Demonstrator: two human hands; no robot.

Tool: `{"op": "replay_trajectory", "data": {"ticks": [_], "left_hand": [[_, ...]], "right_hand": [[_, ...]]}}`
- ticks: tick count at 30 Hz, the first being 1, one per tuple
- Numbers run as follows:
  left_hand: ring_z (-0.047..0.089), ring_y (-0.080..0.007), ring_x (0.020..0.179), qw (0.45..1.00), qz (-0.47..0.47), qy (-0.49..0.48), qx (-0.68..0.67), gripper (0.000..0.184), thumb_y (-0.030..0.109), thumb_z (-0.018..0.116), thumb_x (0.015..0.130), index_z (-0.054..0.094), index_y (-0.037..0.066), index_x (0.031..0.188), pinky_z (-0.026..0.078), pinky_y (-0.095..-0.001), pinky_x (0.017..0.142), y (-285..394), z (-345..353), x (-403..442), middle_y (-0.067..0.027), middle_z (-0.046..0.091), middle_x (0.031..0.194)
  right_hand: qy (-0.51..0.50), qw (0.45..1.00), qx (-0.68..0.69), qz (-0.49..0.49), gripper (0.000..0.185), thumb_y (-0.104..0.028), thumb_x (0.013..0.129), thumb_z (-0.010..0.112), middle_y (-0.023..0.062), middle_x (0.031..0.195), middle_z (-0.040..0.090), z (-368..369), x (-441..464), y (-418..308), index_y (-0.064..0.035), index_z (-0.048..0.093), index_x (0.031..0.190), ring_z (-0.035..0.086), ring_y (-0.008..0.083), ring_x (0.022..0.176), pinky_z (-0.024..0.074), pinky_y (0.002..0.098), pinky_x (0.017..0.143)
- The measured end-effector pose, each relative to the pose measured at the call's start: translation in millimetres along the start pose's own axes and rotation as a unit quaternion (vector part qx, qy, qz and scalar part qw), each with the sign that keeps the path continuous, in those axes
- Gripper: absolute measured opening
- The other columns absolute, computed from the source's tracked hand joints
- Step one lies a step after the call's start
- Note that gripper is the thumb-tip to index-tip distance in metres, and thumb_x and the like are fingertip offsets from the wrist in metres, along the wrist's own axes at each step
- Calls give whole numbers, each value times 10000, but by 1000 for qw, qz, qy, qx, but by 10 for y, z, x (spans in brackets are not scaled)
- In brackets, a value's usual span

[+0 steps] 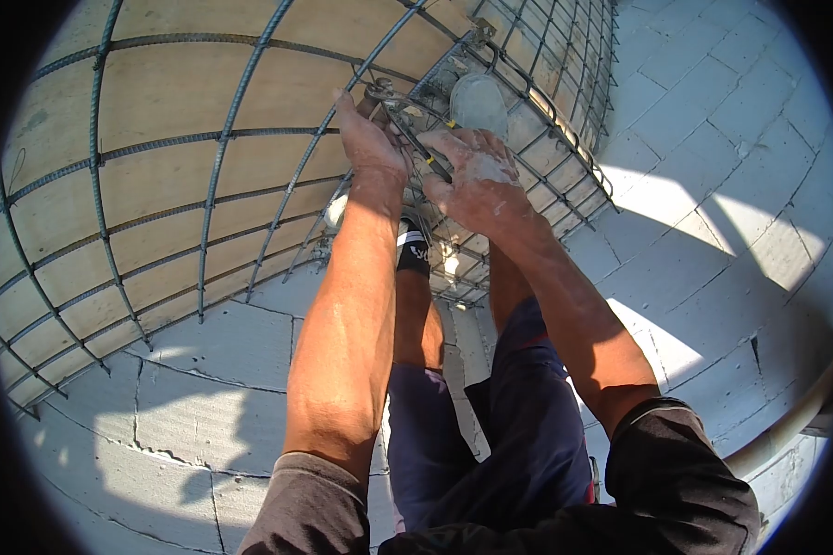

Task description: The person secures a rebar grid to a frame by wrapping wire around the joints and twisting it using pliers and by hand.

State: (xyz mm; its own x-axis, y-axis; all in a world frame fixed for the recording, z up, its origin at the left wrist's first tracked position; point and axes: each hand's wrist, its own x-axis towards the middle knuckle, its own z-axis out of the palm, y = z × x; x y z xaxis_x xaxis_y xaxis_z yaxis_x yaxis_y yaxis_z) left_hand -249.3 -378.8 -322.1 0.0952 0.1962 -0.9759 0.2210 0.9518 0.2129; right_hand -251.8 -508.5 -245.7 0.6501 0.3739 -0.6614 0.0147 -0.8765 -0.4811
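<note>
My right hand [481, 180], dusted with pale grey, is closed around the handles of a pair of pincers [420, 139]. The handles are dark with yellow marks, and the tool slants up and left to its head beside the steel mesh. My left hand [373, 141] is cupped by the pincers' head, next to a slanting rebar [317, 139]. Its fingers curl inward, and what they hold, if anything, is hidden. Crossed ribbed bars form the rebar mesh [227, 134] around both hands.
A tan board [167, 97] stands behind the mesh. Bar ends jut out along its lower edge and at the right corner. My shoe [478, 104] is among the bars. Pale blocks [222, 347] make up the floor, and a pipe-like thing [791, 421] lies at right.
</note>
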Motion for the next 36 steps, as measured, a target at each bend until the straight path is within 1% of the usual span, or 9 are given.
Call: {"op": "replay_trajectory", "data": {"ticks": [10,14,17,19,21,24,26,33,36], "left_hand": [[416,-99,518,997,-34,-58,26,560,604,414,991,551,62,1026,349,-247,447,63,-157,-64,-7,510,672],[414,-77,530,989,-20,-93,110,476,542,554,970,568,68,1000,356,-224,450,131,-219,-194,6,508,711],[425,-62,559,971,-25,-57,232,390,459,699,917,593,92,994,369,-204,465,259,-193,-278,26,513,774],[440,-57,612,934,-70,-101,334,378,470,710,901,621,111,982,352,-194,475,387,-254,-256,20,528,793],[489,-102,638,909,-110,-120,383,397,504,668,911,633,110,935,382,-245,509,466,-147,-330,6,561,809],[600,-181,727,905,-193,-197,324,391,456,643,930,610,73,997,501,-346,624,429,-190,-145,-31,591,805],[559,-150,671,941,-209,-131,231,329,403,625,959,570,79,976,509,-346,606,338,119,-390,-2,542,748],[472,-127,577,954,-111,-135,242,202,248,519,994,540,75,893,452,-333,542,117,-61,-157,18,399,618],[532,-180,636,929,-14,-49,366,289,283,518,972,568,5,909,464,-378,590,-93,-103,-2,-46,501,687]], "right_hand": [[-48,994,-9,100,497,-278,932,603,208,1299,513,124,24,-28,-130,505,1396,501,429,1251,460,492,1002],[-102,984,-79,124,511,-323,978,534,263,1253,575,238,122,-83,-23,470,1387,574,423,1193,504,485,939],[-187,967,99,141,492,-353,995,506,266,1120,661,140,184,-2,18,510,1319,657,389,1054,522,480,890],[-227,914,258,217,401,-355,972,588,111,753,632,226,194,112,21,614,1108,618,217,621,510,352,571],[-282,786,498,233,272,-254,980,571,40,672,610,199,169,132,4,602,1059,576,130,536,438,289,450],[-276,466,795,276,268,-287,975,632,52,695,610,315,102,57,-20,643,947,592,147,569,481,305,488],[-293,443,820,215,322,-332,940,692,61,718,615,410,19,87,-15,644,973,600,163,595,499,323,509],[-272,829,426,239,699,-512,715,852,143,910,668,-1,31,155,1,638,1140,659,265,788,535,357,672],[-262,898,288,206,622,-464,792,784,158,928,681,-137,0,174,-24,608,1194,670,291,841,526,385,744]]}}
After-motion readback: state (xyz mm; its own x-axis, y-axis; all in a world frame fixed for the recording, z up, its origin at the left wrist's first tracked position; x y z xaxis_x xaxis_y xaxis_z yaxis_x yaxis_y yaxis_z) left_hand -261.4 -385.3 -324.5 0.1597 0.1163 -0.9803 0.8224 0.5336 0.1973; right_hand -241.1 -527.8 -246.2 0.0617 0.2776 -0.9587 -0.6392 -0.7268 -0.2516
